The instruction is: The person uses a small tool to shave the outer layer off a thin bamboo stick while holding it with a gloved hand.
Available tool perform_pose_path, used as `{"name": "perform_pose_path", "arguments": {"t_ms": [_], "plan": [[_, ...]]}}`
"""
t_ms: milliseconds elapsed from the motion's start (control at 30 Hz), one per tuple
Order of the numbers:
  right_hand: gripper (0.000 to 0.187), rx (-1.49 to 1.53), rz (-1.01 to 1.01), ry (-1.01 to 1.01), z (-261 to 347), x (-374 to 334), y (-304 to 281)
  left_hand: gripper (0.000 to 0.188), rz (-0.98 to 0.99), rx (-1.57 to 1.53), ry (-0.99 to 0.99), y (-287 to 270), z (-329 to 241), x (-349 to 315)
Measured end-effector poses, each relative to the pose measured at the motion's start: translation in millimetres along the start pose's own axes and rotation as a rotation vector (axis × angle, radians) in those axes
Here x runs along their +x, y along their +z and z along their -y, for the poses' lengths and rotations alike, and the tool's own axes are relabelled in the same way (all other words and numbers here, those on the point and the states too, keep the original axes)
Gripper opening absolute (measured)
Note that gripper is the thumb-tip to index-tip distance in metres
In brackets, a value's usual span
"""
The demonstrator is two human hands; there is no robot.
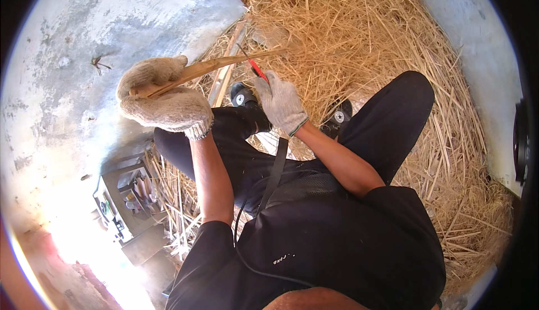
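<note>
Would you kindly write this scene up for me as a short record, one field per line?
Left hand: gloved in beige knit, gripping a long tan wooden strip
Right hand: gloved in beige knit, holding a slim red-handled tool
Tool touching strip: cannot tell
Ground: loose golden straw
Left side: patchy blue-white wall
Legs: bent, black trousers

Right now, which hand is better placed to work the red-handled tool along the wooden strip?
Probably the right hand: it holds the red-handled tool, whose thin end crosses the wooden strip in this view; contact is unclear. The left hand is occupied, gripping the strip's left end.
</note>
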State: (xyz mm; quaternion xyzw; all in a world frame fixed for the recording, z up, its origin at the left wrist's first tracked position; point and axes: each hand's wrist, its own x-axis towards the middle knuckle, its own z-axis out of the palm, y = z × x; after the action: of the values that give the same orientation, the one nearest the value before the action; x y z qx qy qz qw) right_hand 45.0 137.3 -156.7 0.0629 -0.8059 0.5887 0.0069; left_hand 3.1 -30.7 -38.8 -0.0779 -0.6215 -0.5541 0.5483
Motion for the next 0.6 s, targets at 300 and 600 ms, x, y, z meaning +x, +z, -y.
{"name": "perform_pose_path", "arguments": {"t_ms": [300, 600], "plan": [[0.034, -0.195, 0.157, 0.079, -4.2, -7.0, -3.1, 0.041, 0.219, -0.158, 0.243, 17.8, -13.7, 4.8], [0.035, -0.198, 0.074, -0.003, -8.6, -4.5, 3.0, 0.051, 0.275, 0.045, 0.425, 7.5, -4.8, 20.2]]}}
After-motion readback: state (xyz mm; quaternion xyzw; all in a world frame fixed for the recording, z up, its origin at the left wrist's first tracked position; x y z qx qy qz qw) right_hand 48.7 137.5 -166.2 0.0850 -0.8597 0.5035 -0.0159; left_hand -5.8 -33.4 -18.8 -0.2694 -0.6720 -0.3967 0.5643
